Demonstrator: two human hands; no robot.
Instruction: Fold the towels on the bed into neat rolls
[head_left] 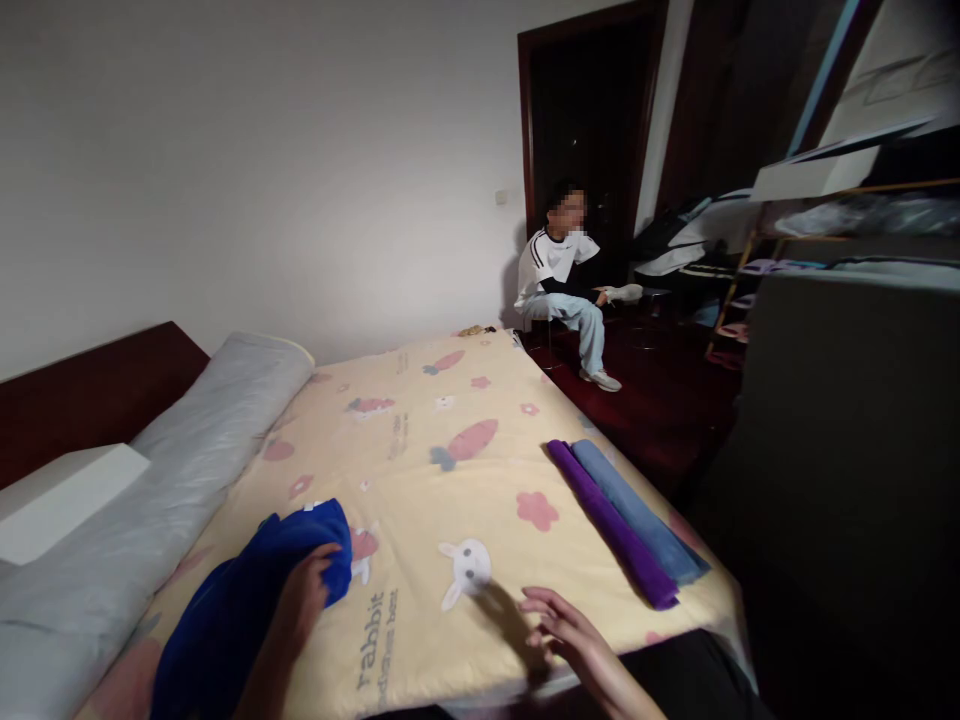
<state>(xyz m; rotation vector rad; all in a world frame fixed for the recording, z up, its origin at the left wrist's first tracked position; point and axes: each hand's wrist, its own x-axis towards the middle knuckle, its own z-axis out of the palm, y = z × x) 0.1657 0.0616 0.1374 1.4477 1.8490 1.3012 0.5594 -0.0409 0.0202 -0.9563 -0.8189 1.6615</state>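
My left hand (307, 590) is at the right end of a bunched blue towel (232, 590), fingers bent over its edge. The towel lies in loose folds along the left front of the bed, with a small white tag at its top; part of it is hidden behind my forearm. Over the front of the bed hovers my right hand (562, 635), empty, its fingers apart and slightly curled. To its right, a purple towel (611, 525) and a grey-blue towel (637, 510) lie side by side, each folded into a long strip.
The bed (405, 500) has a yellow sheet printed with rabbits and carrots. A long grey bolster (217, 440) and a white box (71, 495) lie by the dark headboard (97, 395). Beyond the far corner sits a person (562, 265). A dark cabinet (847, 430) stands right.
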